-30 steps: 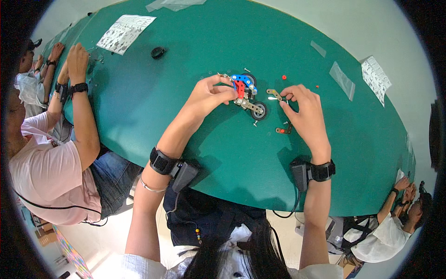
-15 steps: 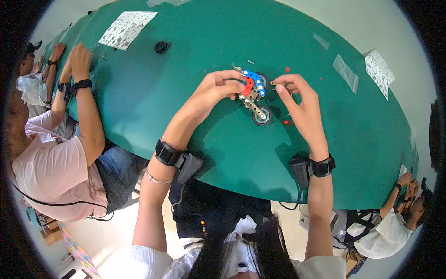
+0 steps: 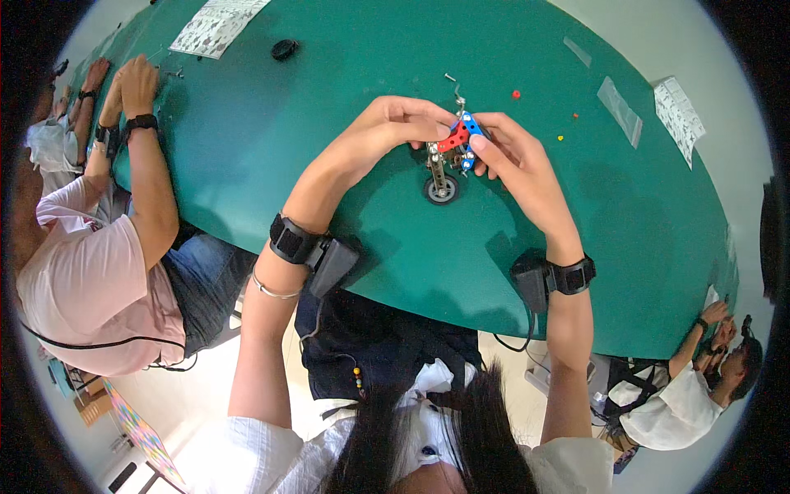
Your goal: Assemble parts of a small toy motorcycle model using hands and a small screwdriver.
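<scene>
A small toy motorcycle (image 3: 440, 170) of red, blue and metal perforated strips is held up over the green table. Its black-tyred wheel (image 3: 441, 191) hangs toward me, and a thin bent metal piece (image 3: 459, 92) sticks up at its far end. My left hand (image 3: 385, 132) pinches the red strip from the left. On the right, my right hand (image 3: 527, 169) grips the blue strip, its thumb pressed on the front. The fingers hide the second wheel and much of the frame. Whether a small loose part also lies in my right hand cannot be made out.
A screw (image 3: 449, 77), a red piece (image 3: 517, 95) and a yellow piece (image 3: 560, 138) lie beyond my hands on the green table (image 3: 395, 255). Farther off are a black ring-shaped thing (image 3: 284, 50), printed sheets (image 3: 680, 119) and a clear bag (image 3: 619, 112). Another person's hands (image 3: 136, 82) work at the left.
My right hand has moved left from beside the motorcycle onto its blue strip. The motorcycle has turned, its near wheel swinging left. The small grey part in my right fingers no longer shows.
</scene>
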Demonstrator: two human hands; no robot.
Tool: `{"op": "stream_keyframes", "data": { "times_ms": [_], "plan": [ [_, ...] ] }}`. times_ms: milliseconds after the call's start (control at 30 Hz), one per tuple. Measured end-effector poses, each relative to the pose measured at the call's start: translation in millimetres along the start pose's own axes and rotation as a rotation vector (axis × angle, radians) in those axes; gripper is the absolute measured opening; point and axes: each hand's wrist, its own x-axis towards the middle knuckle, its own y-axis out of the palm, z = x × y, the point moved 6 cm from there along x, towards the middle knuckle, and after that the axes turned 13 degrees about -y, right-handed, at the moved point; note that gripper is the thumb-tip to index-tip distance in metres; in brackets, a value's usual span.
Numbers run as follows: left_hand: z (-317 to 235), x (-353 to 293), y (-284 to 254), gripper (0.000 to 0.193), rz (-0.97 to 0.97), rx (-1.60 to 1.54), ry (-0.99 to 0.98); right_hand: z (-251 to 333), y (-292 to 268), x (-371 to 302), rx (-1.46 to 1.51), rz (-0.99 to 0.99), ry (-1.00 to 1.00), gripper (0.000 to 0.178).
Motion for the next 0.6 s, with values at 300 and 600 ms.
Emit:
{"op": "stream_keyframes", "data": {
  "times_ms": [300,600],
  "plan": [
    [-1,1,0,0.026,-0.014,0.038,0.005,-15,-1,4,-0.091,-0.019,-0.044,0.029],
    [-2,2,0,0.031,-0.007,0.016,0.005,-17,-2,3,0.036,-0.041,0.017,0.029]
  ]
}}
